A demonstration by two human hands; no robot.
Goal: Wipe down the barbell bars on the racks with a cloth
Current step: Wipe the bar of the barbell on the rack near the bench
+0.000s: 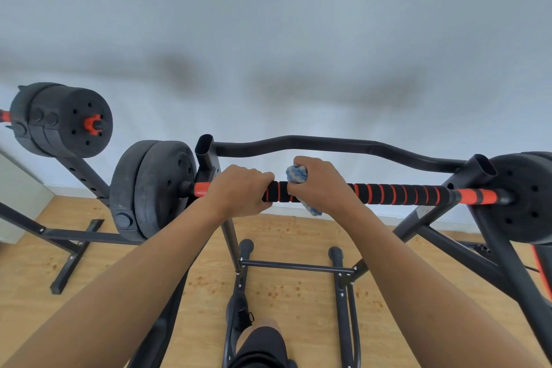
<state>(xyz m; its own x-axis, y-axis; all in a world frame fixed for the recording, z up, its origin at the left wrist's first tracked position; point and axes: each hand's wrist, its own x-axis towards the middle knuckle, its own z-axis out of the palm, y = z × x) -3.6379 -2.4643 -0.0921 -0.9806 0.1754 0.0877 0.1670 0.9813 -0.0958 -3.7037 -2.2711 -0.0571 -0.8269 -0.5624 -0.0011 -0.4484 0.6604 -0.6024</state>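
Right now my left grip (239, 191) is curled bare round the barbell bar (403, 193) near its left end, steadying it. My right grip (324, 185) is curled round the same bar just beside it, pinching the blue-and-white cloth (296, 174) against the striped foam, with one tail of cloth hanging below. The bar lies across the rack (206, 155) with weight plates (152, 188) on both ends. As I judge it, the main risk is dragging too hard along the foam: the ribbed sleeve could snag the cloth and pull it from under my palm, or the push could roll or shove the loaded bar in its cradles. The loose tail might also catch where the bar meets the upright on the right. Most of the foam to the right looks yet to be covered. No container is in view. The nearest things are the rack's hollow uprights, and I cannot tell whether anything sits inside their open tops. A second barbell (62, 119) rests on another stand, well apart to the left.
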